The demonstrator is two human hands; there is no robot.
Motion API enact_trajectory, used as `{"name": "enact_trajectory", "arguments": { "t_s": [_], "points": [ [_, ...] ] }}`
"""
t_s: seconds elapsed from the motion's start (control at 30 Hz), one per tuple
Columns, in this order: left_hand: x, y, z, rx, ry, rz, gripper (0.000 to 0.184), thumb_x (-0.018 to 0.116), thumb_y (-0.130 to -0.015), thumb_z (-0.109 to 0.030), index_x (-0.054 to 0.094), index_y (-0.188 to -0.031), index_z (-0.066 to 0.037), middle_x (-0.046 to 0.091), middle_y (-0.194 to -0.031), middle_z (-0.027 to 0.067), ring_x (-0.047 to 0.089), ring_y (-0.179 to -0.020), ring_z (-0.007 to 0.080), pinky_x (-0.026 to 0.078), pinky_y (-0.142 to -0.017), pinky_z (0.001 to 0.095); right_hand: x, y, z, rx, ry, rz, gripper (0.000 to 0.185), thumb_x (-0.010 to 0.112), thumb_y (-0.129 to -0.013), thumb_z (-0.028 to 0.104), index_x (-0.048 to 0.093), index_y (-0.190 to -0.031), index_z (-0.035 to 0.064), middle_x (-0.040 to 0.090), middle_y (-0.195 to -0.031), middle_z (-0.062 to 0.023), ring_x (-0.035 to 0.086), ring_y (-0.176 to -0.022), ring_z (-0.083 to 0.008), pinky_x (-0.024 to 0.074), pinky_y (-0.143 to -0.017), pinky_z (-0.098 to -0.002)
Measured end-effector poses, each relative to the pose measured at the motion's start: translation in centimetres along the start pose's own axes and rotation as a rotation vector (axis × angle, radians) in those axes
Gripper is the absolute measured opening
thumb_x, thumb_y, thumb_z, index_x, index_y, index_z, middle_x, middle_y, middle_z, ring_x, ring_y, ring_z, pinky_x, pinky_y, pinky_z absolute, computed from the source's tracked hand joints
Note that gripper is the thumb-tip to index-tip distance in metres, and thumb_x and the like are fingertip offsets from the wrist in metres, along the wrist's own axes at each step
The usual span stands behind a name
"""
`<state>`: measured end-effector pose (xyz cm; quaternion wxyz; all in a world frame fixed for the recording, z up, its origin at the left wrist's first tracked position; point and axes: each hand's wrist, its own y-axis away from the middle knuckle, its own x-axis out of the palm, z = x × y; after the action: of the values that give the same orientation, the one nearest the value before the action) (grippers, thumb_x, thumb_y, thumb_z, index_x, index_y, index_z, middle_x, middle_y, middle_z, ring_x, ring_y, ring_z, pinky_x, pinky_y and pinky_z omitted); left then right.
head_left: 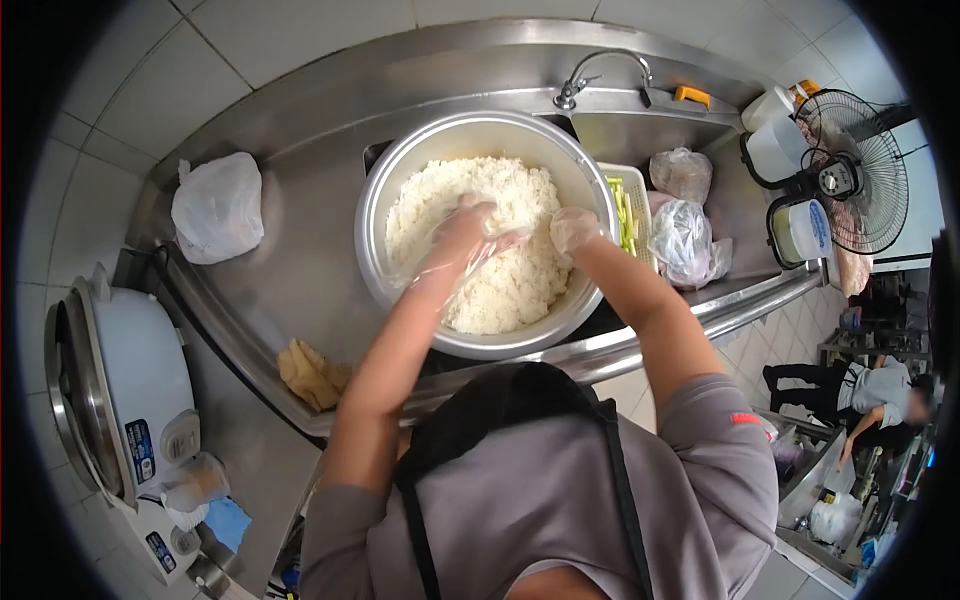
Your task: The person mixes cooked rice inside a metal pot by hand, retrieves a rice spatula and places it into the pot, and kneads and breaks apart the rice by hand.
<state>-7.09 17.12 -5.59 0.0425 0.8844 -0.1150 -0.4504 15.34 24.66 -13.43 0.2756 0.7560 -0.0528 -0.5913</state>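
The steel counter fades toward the dark edges. On it, the big pot mostly covers a dark recess; the right forearm hides part of its rim. White rice lies in the pot, partly behind the left hand and forearm. Pot and right forearm block some of the basket of green stalks. Far left, the white bag's contents cannot be made out. The gloved left hand touches the rice, fingers spread but blurred; the gloved right hand is curled by the pot's inner wall, fingertips hidden. I cannot tell whether either grips anything.
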Motion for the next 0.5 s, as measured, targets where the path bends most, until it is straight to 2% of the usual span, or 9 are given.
{"name": "enact_trajectory", "arguments": {
  "t_s": [0.03, 0.13, 0.2, 0.23, 0.27, 0.37, 0.47, 0.5],
  "points": [
    [0.2, 1.0, 0.9, 0.059, -0.128, -0.017, 0.108, 0.067, -0.058, -0.066, 0.033, -0.131, 0.005, 0.031, -0.135, 0.0271, 0.035, -0.123, 0.0391, 0.036, -0.097, 0.0444, 0.5, 0.5, -0.2, -0.059, 0.075, 0.095, 0.022, 0.055, -0.078, 0.017, 0.067, -0.093, 0.0067, 0.064, -0.101, -0.009, 0.062, -0.091, -0.0263, 0.0511, -0.073, -0.034],
    [-1.8, 5.1, 0.6, -0.138, -0.286, 0.327, 0.126, 0.075, -0.05, -0.06, 0.011, -0.14, 0.0, -0.002, -0.144, 0.0272, 0.002, -0.132, 0.0463, 0.013, -0.108, 0.0475, 0.9, 1.2, 0.0, -0.298, 0.253, 0.215, 0.021, 0.055, -0.078, 0.018, 0.067, -0.089, 0.0059, 0.064, -0.098, -0.0094, 0.062, -0.09, -0.0255, 0.0507, -0.073, -0.0339],
    [3.2, 6.1, 5.0, -0.005, -0.287, 0.312, 0.133, 0.076, -0.048, -0.06, -0.001, -0.14, -0.003, -0.006, -0.144, 0.0255, -0.003, -0.131, 0.0483, 0.009, -0.108, 0.049, 1.7, 2.4, 1.3, -0.493, 0.363, 0.256, 0.02, 0.054, -0.077, 0.016, 0.067, -0.087, 0.0054, 0.064, -0.096, -0.0096, 0.062, -0.089, -0.0255, 0.0504, -0.073, -0.0343],
    [3.6, 6.4, 5.1, 0.06, -0.286, 0.298, 0.137, 0.077, -0.047, -0.06, -0.007, -0.14, -0.004, -0.008, -0.145, 0.0247, -0.006, -0.13, 0.0493, 0.007, -0.108, 0.0498, 1.9, 2.5, 1.8, -0.591, 0.423, 0.273, 0.019, 0.054, -0.077, 0.016, 0.067, -0.085, 0.0052, 0.065, -0.095, -0.0097, 0.062, -0.088, -0.0254, 0.0502, -0.073, -0.0345],
    [4.4, 6.8, 4.9, 0.039, -0.348, 0.296, 0.142, 0.077, -0.045, -0.061, -0.012, -0.139, -0.003, -0.005, -0.145, 0.025, -0.007, -0.13, 0.0504, 0.003, -0.108, 0.0501, 2.2, 2.7, 2.2, -0.69, 0.479, 0.292, 0.019, 0.054, -0.076, 0.015, 0.067, -0.084, 0.005, 0.065, -0.094, -0.0097, 0.062, -0.087, -0.0254, 0.0501, -0.073, -0.0346],
    [5.2, 6.2, 4.0, -0.12, -0.218, 0.254, 0.143, 0.077, -0.044, -0.062, -0.012, -0.138, -0.001, -0.003, -0.144, 0.026, -0.006, -0.131, 0.0467, 0.002, -0.109, 0.0497, 4.1, 2.1, 3.1, -0.923, 0.203, 0.164, 0.017, 0.054, -0.075, 0.015, 0.066, -0.078, 0.0044, 0.065, -0.085, -0.0115, 0.062, -0.082, -0.0242, 0.0492, -0.071, -0.0347],
    [6.1, 5.9, 4.6, -0.041, -0.09, 0.005, 0.139, 0.076, -0.048, -0.061, -0.012, -0.139, -0.002, 0.003, -0.143, 0.028, 0.0, -0.133, 0.0427, 0.003, -0.109, 0.049, 4.3, 4.5, 7.6, -0.732, 0.161, 0.121, 0.025, 0.049, -0.08, 0.02, 0.066, -0.08, 0.0018, 0.065, -0.083, -0.0144, 0.063, -0.079, -0.0245, 0.0483, -0.072, -0.0347],
    [6.0, 5.7, 4.5, -0.045, -0.033, -0.038, 0.134, 0.075, -0.05, -0.06, -0.007, -0.14, -0.005, 0.007, -0.142, 0.0288, 0.005, -0.133, 0.0422, 0.006, -0.109, 0.049, 4.8, 4.5, 8.6, -0.697, 0.163, 0.1, 0.026, 0.048, -0.081, 0.021, 0.066, -0.081, 0.0012, 0.064, -0.084, -0.0156, 0.062, -0.08, -0.0258, 0.048, -0.073, -0.0355]
  ]
}}
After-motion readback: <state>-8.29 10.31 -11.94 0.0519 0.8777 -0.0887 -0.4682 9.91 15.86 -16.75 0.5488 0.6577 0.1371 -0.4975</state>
